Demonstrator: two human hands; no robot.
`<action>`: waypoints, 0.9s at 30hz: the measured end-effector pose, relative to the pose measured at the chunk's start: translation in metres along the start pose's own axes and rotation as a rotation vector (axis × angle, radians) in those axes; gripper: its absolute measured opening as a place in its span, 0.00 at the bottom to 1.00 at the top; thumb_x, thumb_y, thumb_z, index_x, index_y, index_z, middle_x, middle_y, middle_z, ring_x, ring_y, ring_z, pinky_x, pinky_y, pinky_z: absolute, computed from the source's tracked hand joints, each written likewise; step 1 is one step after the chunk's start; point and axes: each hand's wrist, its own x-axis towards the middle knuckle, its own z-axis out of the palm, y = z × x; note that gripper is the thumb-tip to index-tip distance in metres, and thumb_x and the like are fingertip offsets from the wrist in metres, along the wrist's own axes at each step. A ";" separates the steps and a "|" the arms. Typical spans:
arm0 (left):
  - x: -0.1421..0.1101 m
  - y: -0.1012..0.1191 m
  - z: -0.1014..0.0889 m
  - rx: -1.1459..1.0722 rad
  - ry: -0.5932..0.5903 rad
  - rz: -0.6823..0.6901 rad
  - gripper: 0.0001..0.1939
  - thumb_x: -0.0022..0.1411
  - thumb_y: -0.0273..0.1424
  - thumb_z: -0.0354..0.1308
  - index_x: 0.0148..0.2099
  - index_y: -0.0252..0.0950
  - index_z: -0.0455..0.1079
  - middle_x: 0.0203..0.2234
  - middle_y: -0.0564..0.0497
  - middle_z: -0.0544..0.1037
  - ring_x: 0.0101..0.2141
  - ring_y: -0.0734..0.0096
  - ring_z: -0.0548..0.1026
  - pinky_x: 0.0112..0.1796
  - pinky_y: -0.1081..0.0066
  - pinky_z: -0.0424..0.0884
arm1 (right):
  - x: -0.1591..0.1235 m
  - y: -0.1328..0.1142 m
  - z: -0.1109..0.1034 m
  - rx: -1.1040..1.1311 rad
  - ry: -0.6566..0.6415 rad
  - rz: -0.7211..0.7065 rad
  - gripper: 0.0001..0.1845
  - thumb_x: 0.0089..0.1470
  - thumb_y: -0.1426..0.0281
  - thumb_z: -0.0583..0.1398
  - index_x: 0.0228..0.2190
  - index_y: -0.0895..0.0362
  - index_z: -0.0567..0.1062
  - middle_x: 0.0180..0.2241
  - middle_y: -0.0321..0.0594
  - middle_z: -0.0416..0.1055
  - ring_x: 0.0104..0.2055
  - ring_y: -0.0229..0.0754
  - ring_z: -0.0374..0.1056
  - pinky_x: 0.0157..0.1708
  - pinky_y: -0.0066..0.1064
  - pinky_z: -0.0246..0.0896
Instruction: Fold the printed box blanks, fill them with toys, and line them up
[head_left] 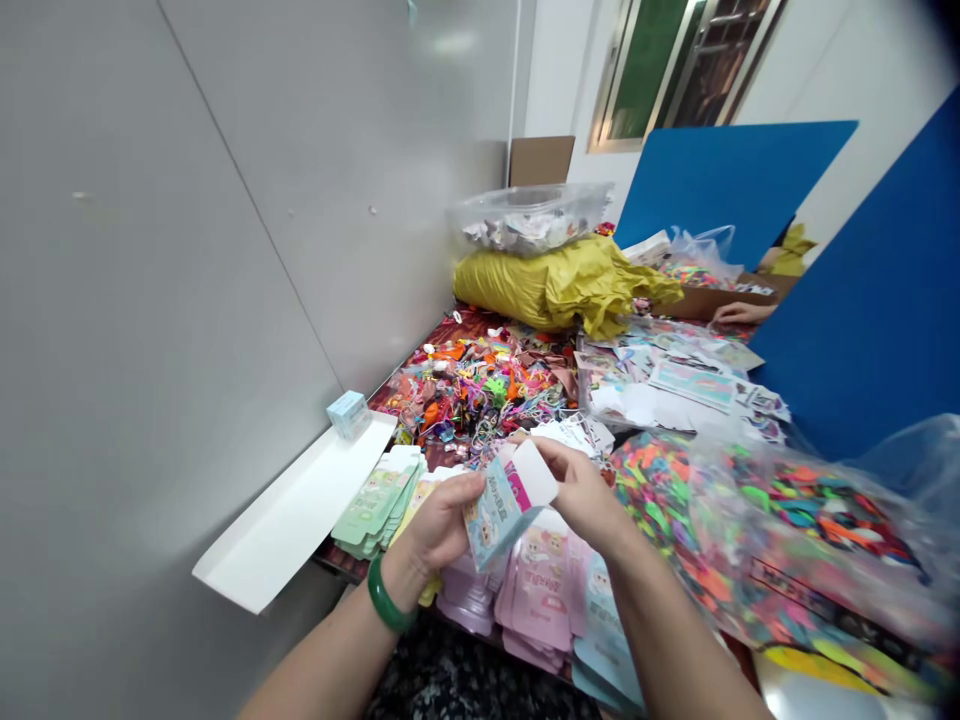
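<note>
The left hand (441, 518) gripped the blue printed carton (495, 515), seemingly to steady it while the right hand (583, 490) fingered its white flap (537, 472), fingers pinched narrow.

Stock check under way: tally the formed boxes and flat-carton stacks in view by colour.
Formed blue boxes: 2
Green stack: 1
Yellow stack: 1
Lilac stack: 1
Pink stack: 1
Blue stack: 1
Total: 7
</note>
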 end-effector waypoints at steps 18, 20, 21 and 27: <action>0.009 0.014 0.012 0.111 0.053 0.206 0.15 0.59 0.35 0.63 0.47 0.34 0.74 0.41 0.46 0.81 0.41 0.65 0.77 0.45 0.69 0.69 | 0.008 0.007 -0.032 -0.029 0.144 0.092 0.23 0.48 0.61 0.61 0.45 0.57 0.74 0.23 0.34 0.71 0.23 0.37 0.64 0.23 0.29 0.58; 0.009 0.021 0.015 0.101 0.076 0.267 0.14 0.59 0.36 0.63 0.46 0.35 0.75 0.40 0.48 0.81 0.39 0.66 0.78 0.43 0.69 0.70 | 0.011 0.009 -0.029 -0.003 0.102 0.110 0.24 0.47 0.61 0.60 0.47 0.57 0.72 0.22 0.32 0.68 0.22 0.36 0.63 0.22 0.28 0.58; 0.009 0.024 0.015 0.097 0.072 0.277 0.14 0.59 0.36 0.63 0.45 0.35 0.75 0.39 0.49 0.81 0.37 0.67 0.78 0.42 0.69 0.71 | 0.014 0.010 -0.026 0.019 0.098 0.110 0.24 0.47 0.62 0.61 0.46 0.57 0.71 0.22 0.31 0.67 0.21 0.35 0.62 0.21 0.28 0.57; 0.008 0.031 0.013 0.188 0.088 0.292 0.16 0.57 0.36 0.65 0.47 0.38 0.73 0.38 0.49 0.80 0.35 0.68 0.77 0.39 0.71 0.71 | 0.024 0.017 -0.009 0.031 0.071 0.189 0.13 0.44 0.68 0.59 0.36 0.55 0.68 0.19 0.26 0.64 0.16 0.31 0.55 0.16 0.24 0.49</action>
